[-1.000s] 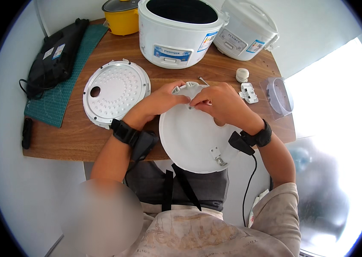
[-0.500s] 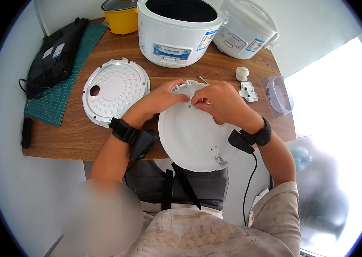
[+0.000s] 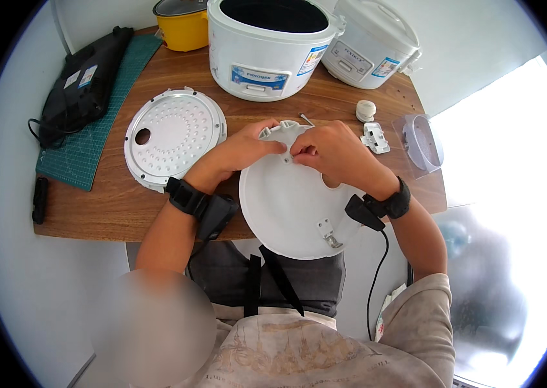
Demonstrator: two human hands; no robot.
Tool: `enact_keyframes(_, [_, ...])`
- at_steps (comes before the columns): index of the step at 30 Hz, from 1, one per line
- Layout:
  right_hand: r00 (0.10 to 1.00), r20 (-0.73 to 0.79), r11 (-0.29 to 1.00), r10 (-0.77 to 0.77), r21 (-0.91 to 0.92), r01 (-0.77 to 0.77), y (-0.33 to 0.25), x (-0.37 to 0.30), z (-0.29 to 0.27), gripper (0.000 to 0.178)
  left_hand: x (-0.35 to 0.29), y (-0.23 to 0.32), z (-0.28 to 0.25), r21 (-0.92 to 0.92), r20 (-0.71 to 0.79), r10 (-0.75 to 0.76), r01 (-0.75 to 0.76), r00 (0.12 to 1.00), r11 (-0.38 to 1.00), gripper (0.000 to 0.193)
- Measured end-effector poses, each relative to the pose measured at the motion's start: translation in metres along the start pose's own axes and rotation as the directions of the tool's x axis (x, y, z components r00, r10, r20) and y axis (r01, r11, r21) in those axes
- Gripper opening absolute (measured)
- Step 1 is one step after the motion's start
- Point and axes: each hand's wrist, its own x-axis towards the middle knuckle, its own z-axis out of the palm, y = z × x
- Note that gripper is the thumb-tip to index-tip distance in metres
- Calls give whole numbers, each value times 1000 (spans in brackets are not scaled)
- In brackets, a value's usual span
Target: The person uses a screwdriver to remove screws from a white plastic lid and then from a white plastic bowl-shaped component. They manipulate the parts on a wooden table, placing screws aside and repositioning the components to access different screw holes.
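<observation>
A round white rice cooker lid shell (image 3: pixel 280 207), inner side up, rests partly on the table's front edge and reaches over my lap. My left hand (image 3: pixel 251 147) grips its far rim, the thumb lying on the inner face. Beside that thumb, my right hand (image 3: pixel 333 152) is closed in a pinch close to a small screw hole; whatever the fingertips hold is hidden. A round hole in the shell shows just below the right hand. Near the shell's front edge sits a small metal bracket (image 3: pixel 330 234).
Left lies a dimpled metal inner lid (image 3: pixel 175 139). Behind stand an open white rice cooker (image 3: pixel 254 58), a second rice cooker (image 3: pixel 367 48) and a yellow pot (image 3: pixel 183 31). Small white parts (image 3: pixel 375 138) and a clear plastic piece (image 3: pixel 421 145) lie right; a green cutting mat (image 3: pixel 86 145) lies far left.
My right hand has shifted very slightly, its fingers curling a little more by the screw hole. My left hand and the lid shell stay in place.
</observation>
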Motion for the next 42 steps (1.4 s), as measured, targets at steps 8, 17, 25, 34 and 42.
enact_keyframes(8, [1000, 5, 1000, 5, 1, -5, -5, -2, -3, 14, 0, -1, 0, -25, 10, 5, -5, 1000, 1000, 57])
enact_keyframes(17, [999, -10, 999, -52, -4, 52, -9, -3, -6, 15, 2, -3, 0, -15, 11, 7, -7, 1000, 1000, 57])
enact_keyframes(25, [998, -11, 996, -56, -75, 55, -4, -3, -3, 13, -1, 1, 1, 10, 5, -30, 30, 1000, 1000, 49])
enact_keyframes(34, [994, 1, 989, -109, -103, 108, -4, -2, -3, 14, -2, 1, 2, -1, -8, 4, -4, 1000, 1000, 53])
enact_keyframes(42, [990, 97, 968, -99, -219, 119, -9, 4, -6, 14, -3, 3, 2, -17, 9, -5, 6, 1000, 1000, 56])
